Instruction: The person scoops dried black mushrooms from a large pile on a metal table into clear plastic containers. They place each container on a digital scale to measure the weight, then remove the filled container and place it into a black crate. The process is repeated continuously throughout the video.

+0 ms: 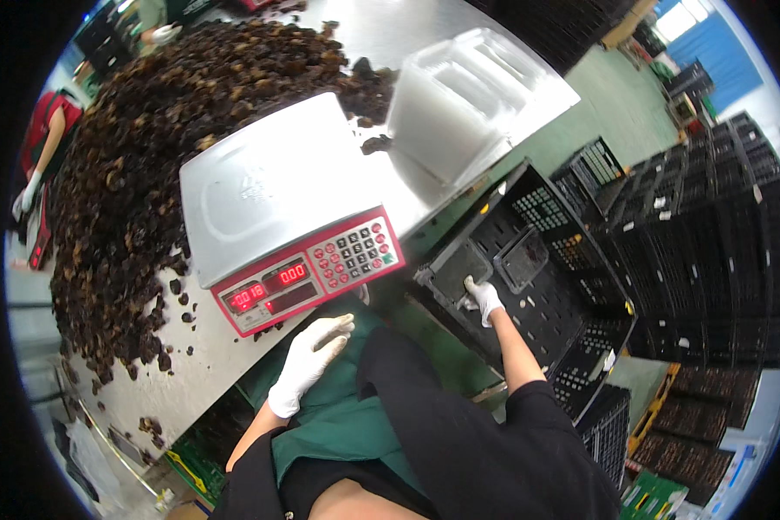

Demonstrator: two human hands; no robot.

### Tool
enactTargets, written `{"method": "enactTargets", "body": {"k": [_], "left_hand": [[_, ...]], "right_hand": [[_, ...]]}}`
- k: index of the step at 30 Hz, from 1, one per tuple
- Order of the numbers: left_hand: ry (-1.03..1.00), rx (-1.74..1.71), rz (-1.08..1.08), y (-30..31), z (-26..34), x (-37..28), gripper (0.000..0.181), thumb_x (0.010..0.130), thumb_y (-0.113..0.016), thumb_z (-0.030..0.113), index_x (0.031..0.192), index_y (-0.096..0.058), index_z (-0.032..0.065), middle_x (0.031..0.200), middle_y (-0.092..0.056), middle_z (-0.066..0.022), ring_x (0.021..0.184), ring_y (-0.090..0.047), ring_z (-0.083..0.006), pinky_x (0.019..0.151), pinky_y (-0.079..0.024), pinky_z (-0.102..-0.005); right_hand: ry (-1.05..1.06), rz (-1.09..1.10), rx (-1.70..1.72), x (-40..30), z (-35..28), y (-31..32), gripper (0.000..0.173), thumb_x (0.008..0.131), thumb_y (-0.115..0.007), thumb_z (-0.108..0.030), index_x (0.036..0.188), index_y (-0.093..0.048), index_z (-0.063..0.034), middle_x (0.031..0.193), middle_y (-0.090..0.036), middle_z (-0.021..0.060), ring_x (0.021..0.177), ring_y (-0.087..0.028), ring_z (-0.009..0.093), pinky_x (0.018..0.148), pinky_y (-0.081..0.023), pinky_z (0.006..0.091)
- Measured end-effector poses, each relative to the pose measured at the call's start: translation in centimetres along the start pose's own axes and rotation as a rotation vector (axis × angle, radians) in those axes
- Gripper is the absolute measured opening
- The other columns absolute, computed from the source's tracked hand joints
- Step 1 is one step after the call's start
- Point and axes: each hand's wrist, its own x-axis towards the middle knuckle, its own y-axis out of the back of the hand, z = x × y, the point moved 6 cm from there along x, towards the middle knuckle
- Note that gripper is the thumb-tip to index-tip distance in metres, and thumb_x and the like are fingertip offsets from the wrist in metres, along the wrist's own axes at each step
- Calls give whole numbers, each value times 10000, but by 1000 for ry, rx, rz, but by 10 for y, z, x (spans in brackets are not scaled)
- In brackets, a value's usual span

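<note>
My gloved right hand reaches into a black plastic crate beside the table, its thumb and fingers at the near edge of a clear plastic tray. A second clear tray lies further right on the crate's slotted floor. My gloved left hand hovers in front of my green apron, holding nothing, thumb apart from the fingers. Just beyond it stands a red electronic scale with lit red digits; its steel weighing pan carries nothing.
Dark brown, wrinkled pieces are heaped on the steel table. Nested clear trays stand behind the scale. Tall stacks of black crates rise at right. At far left, a co-worker's gloved hand is by another scale.
</note>
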Motion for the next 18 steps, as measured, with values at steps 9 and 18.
{"method": "enactTargets", "body": {"k": [9,18], "left_hand": [[-7,3,90,18,-14,-28,307,922,-617,22,1226,-638,-11,1153,-670,-99,1080,-637,-167,964,-488,-293],[-227,190,29,37,0,-41,306,955,-627,155,1241,-656,52,1200,-668,-103,1111,-626,-225,995,-477,-342]], "right_hand": [[-254,648,401,-27,24,78,615,785,-741,-636,851,-662,-29,613,-576,72,432,-457,192,428,-371,371],[127,170,388,16,-4,15,560,925,-656,-506,1160,-628,2,895,-659,17,691,-590,117,573,-492,286]]}}
